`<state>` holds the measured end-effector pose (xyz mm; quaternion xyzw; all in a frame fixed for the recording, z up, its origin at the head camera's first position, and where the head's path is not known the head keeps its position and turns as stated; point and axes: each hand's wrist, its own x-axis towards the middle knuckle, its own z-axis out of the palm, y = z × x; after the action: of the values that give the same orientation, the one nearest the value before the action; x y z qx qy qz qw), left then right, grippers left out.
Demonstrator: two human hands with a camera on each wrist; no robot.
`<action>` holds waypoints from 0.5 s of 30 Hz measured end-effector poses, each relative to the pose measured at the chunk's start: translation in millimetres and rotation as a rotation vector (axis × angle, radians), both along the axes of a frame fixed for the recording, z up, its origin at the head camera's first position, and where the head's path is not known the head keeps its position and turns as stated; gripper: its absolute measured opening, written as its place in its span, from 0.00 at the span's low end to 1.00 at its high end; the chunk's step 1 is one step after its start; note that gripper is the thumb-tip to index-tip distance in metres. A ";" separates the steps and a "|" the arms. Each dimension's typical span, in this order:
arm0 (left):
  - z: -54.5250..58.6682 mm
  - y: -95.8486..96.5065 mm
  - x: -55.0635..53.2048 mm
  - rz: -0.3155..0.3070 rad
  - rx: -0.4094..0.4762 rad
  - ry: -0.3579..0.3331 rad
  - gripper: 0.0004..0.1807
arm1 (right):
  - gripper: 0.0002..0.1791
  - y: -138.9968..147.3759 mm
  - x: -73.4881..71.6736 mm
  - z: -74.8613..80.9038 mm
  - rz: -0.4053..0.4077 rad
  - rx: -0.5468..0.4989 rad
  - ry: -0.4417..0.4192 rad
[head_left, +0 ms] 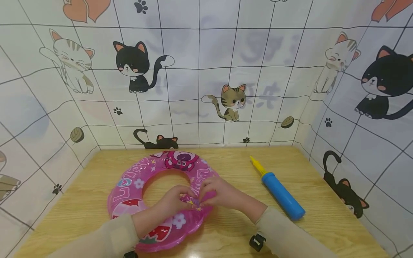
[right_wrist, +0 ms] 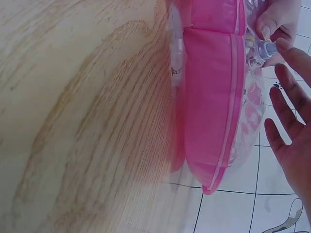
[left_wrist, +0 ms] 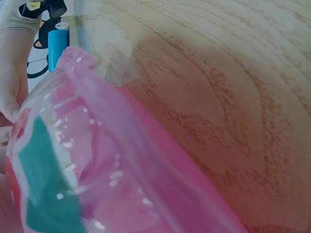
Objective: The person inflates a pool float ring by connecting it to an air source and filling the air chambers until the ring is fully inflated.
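Observation:
A pink inflatable swim ring [head_left: 126, 190] with printed strawberries and a bear lies on the table, puffed up. My left hand [head_left: 175, 202] pinches its film around the clear valve [right_wrist: 267, 50] on the ring's right side. My right hand [head_left: 219, 193] meets it there from the right, a fingertip on the valve's end. In the right wrist view my other right fingers [right_wrist: 291, 90] stand apart from the ring; the thumb is hidden. The left wrist view mostly shows the ring's glossy side [left_wrist: 116, 160].
To the right lies a blue hand pump [head_left: 284, 195] with a yellow nozzle [head_left: 257, 165], pointing away from me. Beneath everything is a wood-grain table [head_left: 80, 200]. Cloth walls [head_left: 196, 79] printed with cats and grid lines enclose it at the back and sides.

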<state>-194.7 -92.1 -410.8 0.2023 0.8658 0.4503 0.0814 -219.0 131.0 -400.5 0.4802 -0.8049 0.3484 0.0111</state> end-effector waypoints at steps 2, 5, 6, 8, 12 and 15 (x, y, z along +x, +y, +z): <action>-0.2 0.7 -0.9 -0.012 0.004 0.007 0.08 | 0.06 0.2 0.3 0.1 0.006 0.000 0.015; 0.8 1.3 -1.7 -0.029 0.010 0.010 0.08 | 0.05 0.5 -0.1 -0.9 0.008 0.008 0.028; 0.9 1.4 -2.1 -0.036 0.012 0.012 0.08 | 0.05 0.8 -0.2 -1.2 0.003 0.012 0.022; 0.6 1.2 -2.7 -0.039 0.009 0.020 0.09 | 0.04 1.2 0.1 -1.6 -0.005 0.019 -0.002; 1.0 1.0 -1.6 -0.025 -0.009 0.026 0.08 | 0.05 3.5 0.0 -1.7 0.006 0.020 -0.031; 3.1 1.5 0.4 -0.002 -0.019 0.012 0.08 | 0.07 5.4 -0.7 -1.8 0.030 0.020 -0.007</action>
<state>-194.4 -90.6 -407.7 0.2053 0.8704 0.4406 0.0785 -219.7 136.3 -402.3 0.4912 -0.8010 0.3423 -0.0019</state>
